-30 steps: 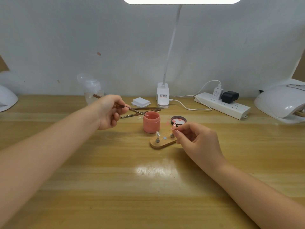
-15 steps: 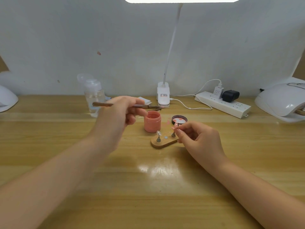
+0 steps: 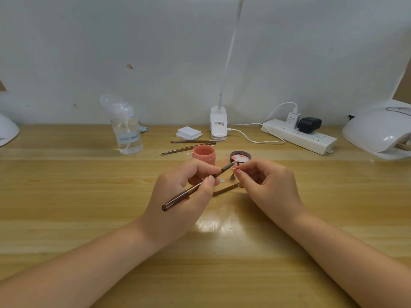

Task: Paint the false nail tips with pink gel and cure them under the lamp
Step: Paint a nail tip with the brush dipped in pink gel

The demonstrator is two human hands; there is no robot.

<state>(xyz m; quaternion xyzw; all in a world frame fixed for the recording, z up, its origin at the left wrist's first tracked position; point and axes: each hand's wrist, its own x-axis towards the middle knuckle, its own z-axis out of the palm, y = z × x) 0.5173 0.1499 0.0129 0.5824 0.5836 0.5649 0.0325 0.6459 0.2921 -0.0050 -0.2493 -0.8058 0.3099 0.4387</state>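
Left hand (image 3: 182, 192): grips the brush (image 3: 195, 187), bristles at the nail tip (image 3: 235, 166).
Right hand (image 3: 266, 185): pinches that tip (barely visible) above the wooden stand (image 3: 224, 189).
Advice: stroke thinly, steadily.

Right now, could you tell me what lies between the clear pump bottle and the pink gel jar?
Bare wooden table, apart from the tip of a brush lying there, in the head view.

Both bare forearms reached in from the near edge, the left from 7 o'clock, the right from 5 o'clock, converging toward the centre. The left hand (image 3: 184, 196) was curled, thumb and fingers pinching a thin handle that pointed toward 2 o'clock. The right hand (image 3: 266, 185) was curled too, its fingertips (image 3: 239, 172) pinched together at 11 o'clock.
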